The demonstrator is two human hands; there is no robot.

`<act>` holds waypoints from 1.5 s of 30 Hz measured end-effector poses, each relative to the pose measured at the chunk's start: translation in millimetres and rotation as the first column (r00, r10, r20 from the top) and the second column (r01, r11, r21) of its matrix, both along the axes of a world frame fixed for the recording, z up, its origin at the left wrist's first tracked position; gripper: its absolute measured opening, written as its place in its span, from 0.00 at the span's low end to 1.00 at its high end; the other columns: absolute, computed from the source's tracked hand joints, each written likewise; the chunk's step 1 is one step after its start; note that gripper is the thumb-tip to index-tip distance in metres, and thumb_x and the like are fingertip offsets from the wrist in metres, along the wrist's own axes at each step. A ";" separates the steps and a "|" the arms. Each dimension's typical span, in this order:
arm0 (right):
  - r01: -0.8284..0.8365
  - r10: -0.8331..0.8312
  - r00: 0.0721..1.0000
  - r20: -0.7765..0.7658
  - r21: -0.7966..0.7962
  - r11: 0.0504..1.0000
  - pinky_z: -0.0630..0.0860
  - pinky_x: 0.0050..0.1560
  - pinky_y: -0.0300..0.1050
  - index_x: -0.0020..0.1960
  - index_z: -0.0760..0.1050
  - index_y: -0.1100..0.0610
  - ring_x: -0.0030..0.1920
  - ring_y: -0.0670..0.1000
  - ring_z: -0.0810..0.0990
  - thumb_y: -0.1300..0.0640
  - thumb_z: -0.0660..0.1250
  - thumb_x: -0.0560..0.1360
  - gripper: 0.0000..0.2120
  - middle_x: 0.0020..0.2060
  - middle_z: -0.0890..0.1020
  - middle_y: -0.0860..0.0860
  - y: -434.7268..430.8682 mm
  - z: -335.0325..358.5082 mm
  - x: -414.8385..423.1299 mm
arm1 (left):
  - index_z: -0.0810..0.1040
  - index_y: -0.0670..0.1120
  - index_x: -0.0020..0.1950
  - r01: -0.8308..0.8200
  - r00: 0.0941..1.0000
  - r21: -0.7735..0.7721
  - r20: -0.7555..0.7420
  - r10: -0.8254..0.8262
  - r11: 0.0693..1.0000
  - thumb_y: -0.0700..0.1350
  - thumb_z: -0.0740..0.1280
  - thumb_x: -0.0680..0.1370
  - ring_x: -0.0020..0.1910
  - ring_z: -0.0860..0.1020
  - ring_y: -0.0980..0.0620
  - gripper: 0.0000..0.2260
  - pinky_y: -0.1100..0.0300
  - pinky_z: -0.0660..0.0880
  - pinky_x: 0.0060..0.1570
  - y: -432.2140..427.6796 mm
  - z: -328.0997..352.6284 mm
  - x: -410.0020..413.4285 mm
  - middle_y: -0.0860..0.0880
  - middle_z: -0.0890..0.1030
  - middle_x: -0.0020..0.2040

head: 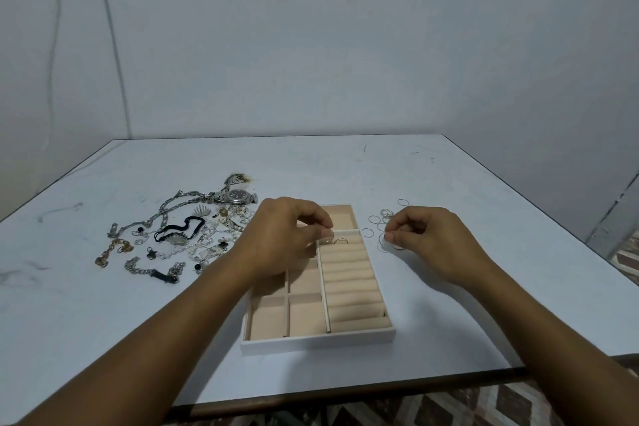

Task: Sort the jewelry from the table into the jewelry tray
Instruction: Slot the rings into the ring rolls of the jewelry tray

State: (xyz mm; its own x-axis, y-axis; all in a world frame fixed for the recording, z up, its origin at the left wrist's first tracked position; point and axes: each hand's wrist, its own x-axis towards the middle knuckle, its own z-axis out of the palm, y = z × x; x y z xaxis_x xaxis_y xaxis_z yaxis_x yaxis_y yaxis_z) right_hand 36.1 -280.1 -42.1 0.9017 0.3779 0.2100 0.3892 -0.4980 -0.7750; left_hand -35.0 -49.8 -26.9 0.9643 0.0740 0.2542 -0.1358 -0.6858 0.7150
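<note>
Nearest to the person, the jewelry tray (318, 339) lies on the table (484, 287) with its short white wall toward the table edge. Its left compartments look empty, and a column of padded ring rolls (349, 280) runs along its right side. Over the far end of these rolls the left hand (287, 235) has its fingers curled, and thumb and forefinger pinch a thin ring (327, 236) just above a slot. One other ring (341, 241) seems to sit already in the roll beside it. Right of the tray, the right hand (425, 235) is also curled, and its fingertips pinch a second ring (382, 241) that lies on the table or just above it; I cannot tell which. A few loose rings (375, 221) lie just behind it. I judge the step in hand to be the filling of the ring rolls, at an early stage. The next move calls for pressing the thin ring upright into the slot without pushing out its neighbour. Farther left, the heap of chains (166, 214), pearls and a watch (238, 196) is not yet sorted.
</note>
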 end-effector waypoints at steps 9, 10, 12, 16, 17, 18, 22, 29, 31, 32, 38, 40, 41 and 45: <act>-0.035 0.046 0.993 0.107 -0.099 0.994 0.71 0.39 0.29 0.41 0.81 0.49 0.38 0.41 0.77 0.57 0.72 0.73 0.04 0.35 0.83 0.45 30.6 1.6 -1.3 | 0.83 0.50 0.43 -0.011 1.000 -0.031 -0.020 0.010 0.999 0.43 0.72 0.74 0.30 0.78 0.68 0.02 0.77 0.68 0.31 -0.8 -1.9 -5.6 0.54 0.83 0.41; -0.033 0.046 0.992 0.115 -0.114 0.993 0.72 0.40 0.31 0.41 0.81 0.49 0.39 0.42 0.77 0.57 0.72 0.73 0.04 0.36 0.83 0.44 32.3 1.1 -1.6 | 0.84 0.49 0.44 -0.002 1.000 -0.043 -0.028 0.001 0.999 0.43 0.72 0.74 0.29 0.77 0.67 0.02 0.77 0.68 0.31 -1.5 -1.9 -6.1 0.53 0.83 0.42; -0.026 0.044 0.990 0.131 -0.134 0.991 0.73 0.42 0.35 0.42 0.81 0.49 0.39 0.42 0.77 0.57 0.71 0.74 0.04 0.36 0.82 0.43 34.5 -0.3 -2.3 | 0.84 0.47 0.45 0.008 0.999 -0.047 -0.040 -0.010 0.999 0.42 0.72 0.75 0.26 0.76 0.67 0.02 0.77 0.67 0.29 -1.5 -2.2 -6.7 0.52 0.83 0.43; -0.018 0.051 0.982 0.181 -0.177 0.984 0.74 0.42 0.39 0.43 0.81 0.49 0.38 0.44 0.77 0.57 0.70 0.74 0.04 0.35 0.81 0.41 36.5 -0.2 -5.2 | 0.84 0.50 0.45 -0.001 1.000 0.002 -0.026 0.001 1.000 0.44 0.72 0.74 0.31 0.77 0.68 0.02 0.77 0.67 0.32 0.5 -4.6 -5.9 0.55 0.84 0.44; -0.021 0.061 0.978 0.202 -0.196 0.980 0.74 0.43 0.39 0.44 0.81 0.49 0.38 0.44 0.78 0.57 0.70 0.74 0.03 0.36 0.81 0.40 37.0 0.4 -5.9 | 0.84 0.52 0.45 -0.009 1.000 0.027 -0.022 0.010 1.000 0.45 0.72 0.74 0.33 0.76 0.69 0.02 0.76 0.66 0.32 1.1 -5.3 -5.4 0.56 0.84 0.44; -0.026 0.077 0.971 0.226 -0.221 0.975 0.74 0.43 0.38 0.44 0.81 0.50 0.39 0.44 0.78 0.57 0.69 0.75 0.03 0.36 0.81 0.39 37.7 0.9 -6.7 | 0.84 0.52 0.45 -0.014 1.000 0.041 -0.020 0.015 0.999 0.46 0.72 0.74 0.32 0.75 0.70 0.02 0.76 0.66 0.32 1.3 -5.7 -5.3 0.56 0.84 0.44; -0.026 0.130 0.943 0.308 -0.321 0.947 0.72 0.47 0.40 0.47 0.82 0.49 0.44 0.44 0.76 0.56 0.67 0.76 0.05 0.41 0.82 0.41 39.2 -0.2 -10.0 | 0.84 0.52 0.46 -0.011 1.000 0.047 -0.018 0.012 0.999 0.45 0.71 0.75 0.30 0.74 0.71 0.03 0.75 0.65 0.31 0.8 -5.2 -6.9 0.57 0.83 0.45; -0.012 0.165 0.913 0.373 -0.379 0.925 0.72 0.54 0.45 0.51 0.83 0.49 0.49 0.46 0.75 0.57 0.66 0.77 0.09 0.48 0.82 0.43 38.5 -2.8 -11.8 | 0.84 0.50 0.48 0.001 1.000 0.048 -0.031 0.001 0.999 0.44 0.70 0.76 0.27 0.73 0.71 0.04 0.76 0.65 0.29 -0.5 -5.7 -8.1 0.54 0.83 0.46; -0.006 0.174 0.907 0.385 -0.399 0.917 0.72 0.55 0.48 0.52 0.83 0.49 0.50 0.47 0.75 0.57 0.65 0.77 0.09 0.49 0.82 0.43 38.1 -3.1 -13.5 | 0.84 0.48 0.48 0.012 0.999 0.021 -0.033 -0.011 1.000 0.42 0.69 0.76 0.26 0.75 0.69 0.04 0.77 0.66 0.30 -1.3 -5.3 -8.4 0.52 0.83 0.46; -0.003 0.175 0.904 0.389 -0.405 0.914 0.71 0.55 0.49 0.52 0.83 0.49 0.50 0.48 0.75 0.57 0.65 0.77 0.09 0.49 0.82 0.43 37.9 -3.3 -14.0 | 0.84 0.47 0.48 0.014 0.999 0.015 -0.031 -0.014 1.000 0.42 0.69 0.76 0.25 0.75 0.69 0.04 0.77 0.66 0.30 -1.8 -5.2 -8.4 0.52 0.83 0.46; -0.011 0.185 0.904 0.385 -0.412 0.911 0.71 0.55 0.47 0.52 0.84 0.49 0.51 0.47 0.73 0.60 0.63 0.78 0.12 0.48 0.79 0.42 38.4 -6.3 -16.7 | 0.84 0.48 0.47 0.008 0.999 0.015 -0.031 -0.008 1.000 0.43 0.71 0.76 0.29 0.76 0.70 0.03 0.78 0.67 0.33 -2.1 -8.0 -4.7 0.53 0.83 0.43; -0.002 0.182 0.906 0.382 -0.426 0.905 0.71 0.55 0.45 0.54 0.83 0.49 0.52 0.48 0.74 0.61 0.62 0.78 0.13 0.49 0.79 0.43 39.2 -7.3 -17.4 | 0.84 0.49 0.47 0.004 1.000 0.025 -0.027 -0.003 1.000 0.43 0.71 0.76 0.30 0.76 0.70 0.03 0.78 0.67 0.33 -1.2 -9.0 -4.4 0.54 0.83 0.43; 0.002 0.178 0.909 0.377 -0.431 0.903 0.71 0.55 0.44 0.55 0.83 0.49 0.53 0.48 0.74 0.61 0.61 0.78 0.14 0.50 0.78 0.44 39.6 -7.7 -17.7 | 0.84 0.50 0.47 0.001 1.000 0.034 -0.023 0.000 0.999 0.43 0.71 0.76 0.30 0.76 0.70 0.03 0.78 0.66 0.33 -0.6 -9.4 -4.2 0.54 0.83 0.43; 0.009 0.160 0.922 0.353 -0.431 0.902 0.70 0.56 0.41 0.56 0.82 0.48 0.54 0.47 0.73 0.62 0.60 0.78 0.16 0.50 0.76 0.43 39.5 -9.7 -18.8 | 0.84 0.51 0.47 -0.016 1.000 0.059 0.002 0.016 0.998 0.44 0.71 0.76 0.30 0.75 0.69 0.03 0.77 0.67 0.32 -0.3 -10.9 -4.5 0.55 0.83 0.43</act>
State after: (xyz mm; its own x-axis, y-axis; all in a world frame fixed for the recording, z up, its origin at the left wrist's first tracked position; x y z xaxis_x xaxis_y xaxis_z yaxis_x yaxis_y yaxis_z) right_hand 17.3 -240.6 -51.8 0.7534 0.5689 0.3298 0.6545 -0.6977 -0.2913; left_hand -39.5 -50.2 -37.8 0.9628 0.0739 0.2599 -0.1256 -0.7292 0.6727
